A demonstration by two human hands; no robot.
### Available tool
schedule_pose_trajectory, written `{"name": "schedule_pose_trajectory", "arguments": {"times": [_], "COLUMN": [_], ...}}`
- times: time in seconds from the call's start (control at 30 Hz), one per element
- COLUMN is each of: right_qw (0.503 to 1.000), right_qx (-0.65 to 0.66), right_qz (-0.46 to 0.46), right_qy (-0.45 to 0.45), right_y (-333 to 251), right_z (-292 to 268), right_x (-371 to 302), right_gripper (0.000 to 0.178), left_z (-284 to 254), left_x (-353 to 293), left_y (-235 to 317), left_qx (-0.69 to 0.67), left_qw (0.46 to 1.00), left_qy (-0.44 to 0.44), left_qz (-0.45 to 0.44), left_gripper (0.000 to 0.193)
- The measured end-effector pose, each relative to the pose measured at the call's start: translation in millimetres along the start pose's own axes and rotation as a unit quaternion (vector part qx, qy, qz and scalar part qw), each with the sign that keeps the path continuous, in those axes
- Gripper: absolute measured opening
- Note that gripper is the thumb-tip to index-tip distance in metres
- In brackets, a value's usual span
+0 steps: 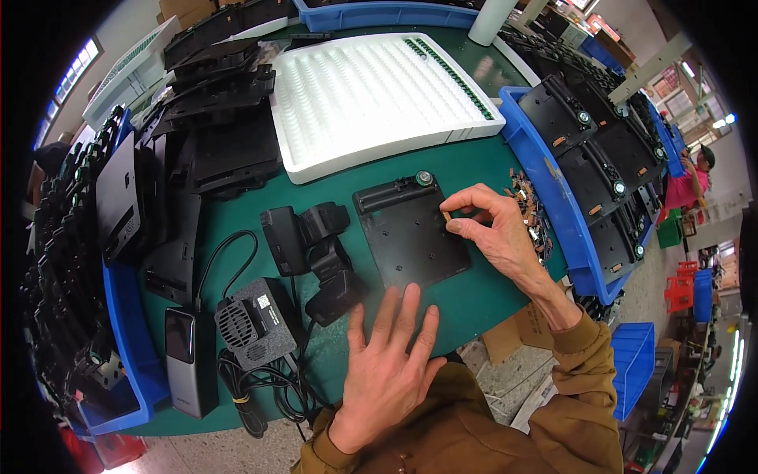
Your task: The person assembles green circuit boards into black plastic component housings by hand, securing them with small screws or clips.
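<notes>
A flat black plastic panel lies on the green table in front of me, with a raised bar along its far edge and a round silver-and-green part at that bar's right end. My right hand pinches a small orange-brown piece between thumb and forefinger, at the panel's right edge. Its exact kind is too small to make out. Fingers spread, my left hand rests palm down, its fingertips by the panel's near edge. Close to my right hand is a loose pile of small orange-brown connector-like pieces.
A white foam tray with rows of hollows stands behind the panel. At right, a blue bin holds similar panels. Stacked black panels and another blue bin fill the left. Cabled black devices and a power bank sit nearby.
</notes>
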State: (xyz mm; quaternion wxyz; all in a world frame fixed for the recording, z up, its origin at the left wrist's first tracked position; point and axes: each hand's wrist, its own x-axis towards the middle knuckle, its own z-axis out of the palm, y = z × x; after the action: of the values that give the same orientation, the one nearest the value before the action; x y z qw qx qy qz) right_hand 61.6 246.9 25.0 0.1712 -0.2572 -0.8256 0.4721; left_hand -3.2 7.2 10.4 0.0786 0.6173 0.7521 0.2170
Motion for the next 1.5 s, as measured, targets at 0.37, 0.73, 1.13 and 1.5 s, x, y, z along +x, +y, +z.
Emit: {"name": "schedule_pose_trajectory", "arguments": {"times": [0.37,0.73,1.13,1.5], "right_qw": [0.997,0.998,0.994,0.958], "right_qx": [-0.055,-0.054,-0.084,-0.212], "right_qz": [-0.023,-0.012,-0.041,-0.191], "right_qy": [0.04,0.035,0.048,-0.013], "right_y": [6.6,6.8,-10.0,-1.5], "right_z": [7.4,2.8,-3.9,1.3], "right_x": [-1.8,-5.3,11.4,42.7], "right_gripper": [0.021,0.024,0.022,0.039], "left_z": [0.0,0.2,0.4,2.0], "left_x": [-0.2,-0.2,-0.6,-0.6], "left_y": [-0.5,-1.0,-1.5,-0.4], "left_qx": [-0.004,-0.006,-0.002,0.005], "left_qw": [1.0,1.0,1.0,1.0], "left_qy": [0.002,0.003,0.007,0.012], "left_qz": [0.002,0.004,0.005,0.005], "left_gripper": [0.071,0.071,0.069,0.068]}}
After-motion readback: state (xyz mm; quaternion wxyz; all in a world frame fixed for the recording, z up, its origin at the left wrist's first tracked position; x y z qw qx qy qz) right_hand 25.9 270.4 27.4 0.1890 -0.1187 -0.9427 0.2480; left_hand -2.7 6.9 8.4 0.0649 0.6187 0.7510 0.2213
